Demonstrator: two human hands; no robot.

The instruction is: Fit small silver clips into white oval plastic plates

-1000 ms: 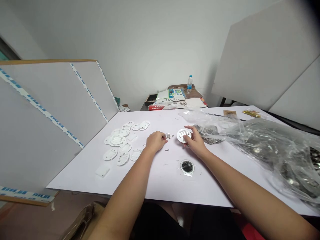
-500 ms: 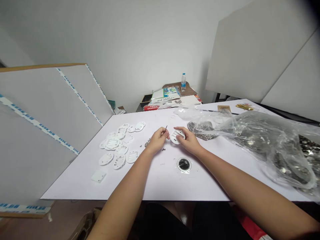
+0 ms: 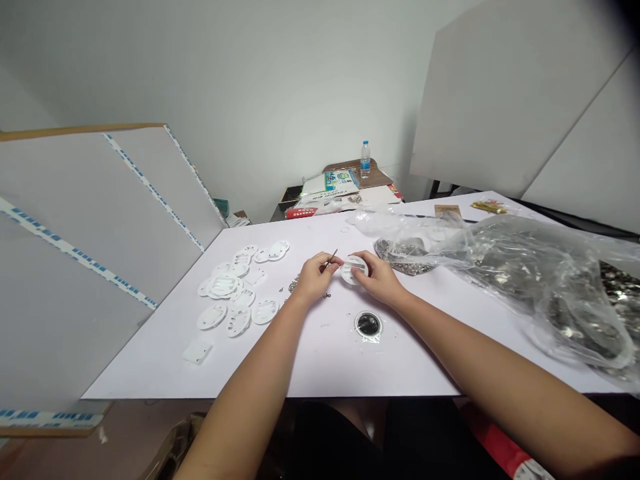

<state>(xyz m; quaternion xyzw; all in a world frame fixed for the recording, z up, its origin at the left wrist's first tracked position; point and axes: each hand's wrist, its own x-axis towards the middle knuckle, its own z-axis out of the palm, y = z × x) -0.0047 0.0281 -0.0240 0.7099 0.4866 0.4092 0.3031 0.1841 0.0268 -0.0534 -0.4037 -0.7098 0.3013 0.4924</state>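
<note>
My right hand (image 3: pixel 379 277) grips a round white slotted disc (image 3: pixel 354 271), thumb across its face. My left hand (image 3: pixel 316 275) is closed on a thin dark rod-like tool (image 3: pixel 332 257), its fingertips at the disc's left edge. What the left fingertips pinch beside the rod is too small to tell. Below the left hand lies a small heap of metal bits (image 3: pixel 294 284), partly hidden by it. A round black piece with a pale rim (image 3: pixel 369 325) lies on clear film nearer me. Several more white slotted discs (image 3: pixel 223 287) are piled to the left.
A white square piece (image 3: pixel 197 351) lies near the table's (image 3: pixel 150 373) front left. Clear plastic bags (image 3: pixel 530 280) with shiny metal parts cover the right side. A water bottle (image 3: pixel 365 160) stands behind. White panels (image 3: pixel 90 220) flank the table.
My left fingertips have closed the small gap to the disc and now meet its edge. The disc has tilted slightly in my right hand. The view has shifted a little.
</note>
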